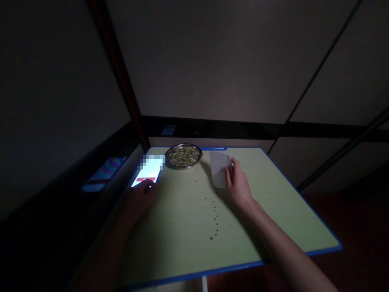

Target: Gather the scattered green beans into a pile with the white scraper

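Observation:
In the head view my right hand [238,180] grips a flat white plastic scraper [219,168] by its right side and holds it tilted near the table's far half. My left hand [141,197] is by the near end of a lit phone [148,168]; its fingers are curled, with thumb and forefinger close together. Whatever they may hold is too dark to see. A round metal plate [184,167] of mixed green and white grains stands at the back, between the hands. Several small dark beans [215,211] lie in a loose line on the table, nearer than the scraper.
The pale green table [176,239] has a blue edge. Faint pale bits [226,226] lie right of the beans. A dark glossy panel [106,174] on the left reflects the phone. Behind the table rises a panelled wall [206,61]; the room is dim.

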Demonstrator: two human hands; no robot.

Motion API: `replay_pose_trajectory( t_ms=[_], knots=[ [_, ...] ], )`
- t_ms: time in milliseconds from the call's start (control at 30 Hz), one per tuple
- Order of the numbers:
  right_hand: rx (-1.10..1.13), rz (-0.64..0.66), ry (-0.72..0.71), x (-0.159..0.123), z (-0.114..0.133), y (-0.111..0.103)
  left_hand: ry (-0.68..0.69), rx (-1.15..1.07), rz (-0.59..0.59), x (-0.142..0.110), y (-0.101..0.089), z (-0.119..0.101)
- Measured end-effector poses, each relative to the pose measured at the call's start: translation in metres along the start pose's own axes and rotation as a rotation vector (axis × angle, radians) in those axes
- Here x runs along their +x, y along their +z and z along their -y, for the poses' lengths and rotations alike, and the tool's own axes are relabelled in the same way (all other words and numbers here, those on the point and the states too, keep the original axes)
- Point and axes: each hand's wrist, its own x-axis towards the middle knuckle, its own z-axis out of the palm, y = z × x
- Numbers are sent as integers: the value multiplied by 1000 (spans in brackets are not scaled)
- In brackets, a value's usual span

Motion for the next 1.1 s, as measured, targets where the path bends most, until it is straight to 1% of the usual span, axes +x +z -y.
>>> replay_pose_trajectory(
  t_ms=[100,200,300,433,600,700,833,967,1100],
  knots=[
    [7,-4,-1,1,2,-2,-14,-8,1,-2,-2,-3],
    [-4,-39,23,-1,-3,-7,-19,-16,17,-2,-2,-3],
    [-19,-35,31,-6,-6,-10,-21,-6,17,-1,-1,-3],
    [-15,-6,-3,-7,-2,-10,-18,-10,8,-1,-2,-3],
    [-33,-41,-16,-3,-1,-13,-2,-18,-6,-2,-2,-4],
    [-75,-5,-13,-6,0,-12,1,-13,-7,-2,-2,-4],
    [-58,31,-37,-10,4,-10,-8,-8,1,-2,-1,-2],
    [-16,7,-37,-7,4,-12,8,3,-1,0,1,0],
    [-35,5,-24,-9,4,-11,4,2,-20,1,2,0]
  ],
)
